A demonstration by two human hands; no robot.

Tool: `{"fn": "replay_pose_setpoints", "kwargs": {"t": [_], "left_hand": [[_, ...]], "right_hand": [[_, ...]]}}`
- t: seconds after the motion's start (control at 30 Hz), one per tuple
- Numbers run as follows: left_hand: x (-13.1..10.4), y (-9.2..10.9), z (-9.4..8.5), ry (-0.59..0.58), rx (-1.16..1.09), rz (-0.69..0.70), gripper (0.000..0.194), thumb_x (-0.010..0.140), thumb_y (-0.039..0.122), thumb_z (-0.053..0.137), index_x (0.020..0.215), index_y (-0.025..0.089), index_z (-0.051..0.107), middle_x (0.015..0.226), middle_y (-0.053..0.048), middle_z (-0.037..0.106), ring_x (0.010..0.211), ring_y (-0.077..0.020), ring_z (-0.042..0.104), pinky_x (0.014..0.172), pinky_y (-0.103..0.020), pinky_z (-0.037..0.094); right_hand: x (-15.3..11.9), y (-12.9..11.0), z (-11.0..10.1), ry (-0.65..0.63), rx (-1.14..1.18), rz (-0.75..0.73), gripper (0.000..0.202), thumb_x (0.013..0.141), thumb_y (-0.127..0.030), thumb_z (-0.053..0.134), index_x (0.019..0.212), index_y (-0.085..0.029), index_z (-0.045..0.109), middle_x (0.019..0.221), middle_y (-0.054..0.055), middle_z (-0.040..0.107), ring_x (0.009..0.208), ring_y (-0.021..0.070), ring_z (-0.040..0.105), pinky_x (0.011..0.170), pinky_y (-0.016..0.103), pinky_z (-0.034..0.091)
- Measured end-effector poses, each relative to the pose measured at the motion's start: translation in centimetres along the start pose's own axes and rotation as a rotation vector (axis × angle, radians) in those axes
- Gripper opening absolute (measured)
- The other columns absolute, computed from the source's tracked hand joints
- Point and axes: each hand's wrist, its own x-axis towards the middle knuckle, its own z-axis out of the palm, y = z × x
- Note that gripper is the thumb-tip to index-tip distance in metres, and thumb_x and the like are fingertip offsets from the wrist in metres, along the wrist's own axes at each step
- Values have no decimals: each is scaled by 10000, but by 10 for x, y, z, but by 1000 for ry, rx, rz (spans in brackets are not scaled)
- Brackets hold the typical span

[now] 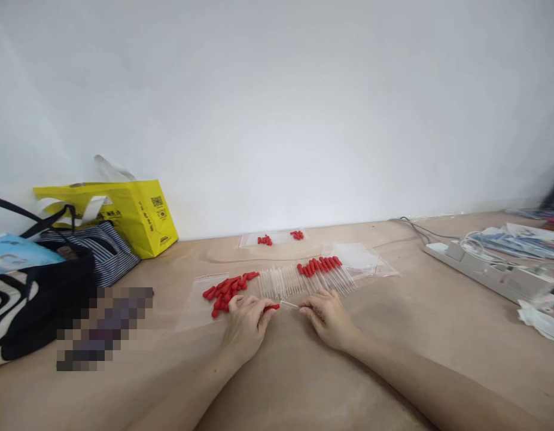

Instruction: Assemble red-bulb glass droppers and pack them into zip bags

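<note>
My left hand [249,320] pinches a red rubber dropper bulb [271,307], its mouth pointing right. Between the fingertips of my right hand [326,314] is a thin clear glass dropper tube [289,304], whose far end lies close to the bulb; whether they touch I cannot tell. Just left of my left hand, a pile of loose red bulbs [223,292] rests on a clear plastic bag [194,305]. Beyond my hands lies a row of bare glass tubes [277,281]. To its right are several tubes with red bulbs fitted [320,265].
Near the wall, more red bulbs [265,240] lie on a clear bag. Another plastic bag [358,258] lies behind the capped tubes. A yellow bag [142,209] and a black-and-white bag [30,299] stand left. At right are a power strip [483,272], cables and papers [528,239].
</note>
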Motion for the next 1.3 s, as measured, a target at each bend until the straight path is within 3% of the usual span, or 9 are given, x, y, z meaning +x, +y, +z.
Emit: {"fn": "replay_pose_setpoints", "kwargs": {"t": [0.43, 0.67, 0.87, 1.3], "left_hand": [[-1, 4, -1, -12, -23, 15, 193, 866, 243, 389, 850, 250, 582, 752, 32, 640, 766, -159, 549, 839, -412, 205], [-2, 4, -1, -36, -64, 32, 183, 848, 266, 407, 784, 222, 574, 702, 28, 610, 744, -159, 538, 841, -414, 213], [-1, 5, -1, -42, -76, 76, 185, 846, 290, 416, 770, 215, 567, 671, 27, 589, 717, -155, 528, 842, -419, 210], [-5, 7, -1, -30, -55, 158, 149, 842, 243, 428, 761, 207, 548, 643, 35, 591, 692, -147, 522, 851, -426, 188]], "right_hand": [[-4, -5, -1, 25, -64, -148, 198, 853, -230, 421, 839, -224, 618, 700, 14, 595, 712, 147, 426, 661, 296, 207], [-2, 3, 1, 88, -184, -297, 183, 831, -205, 444, 869, -222, 622, 644, 11, 544, 686, 142, 361, 642, 300, 184], [2, 4, -1, 140, -276, -429, 174, 792, -128, 445, 787, -187, 609, 621, 11, 509, 670, 138, 335, 635, 304, 181], [7, -2, 6, 157, -97, -425, 186, 818, -157, 418, 729, -160, 582, 635, 13, 516, 668, 134, 335, 629, 291, 198]]}}
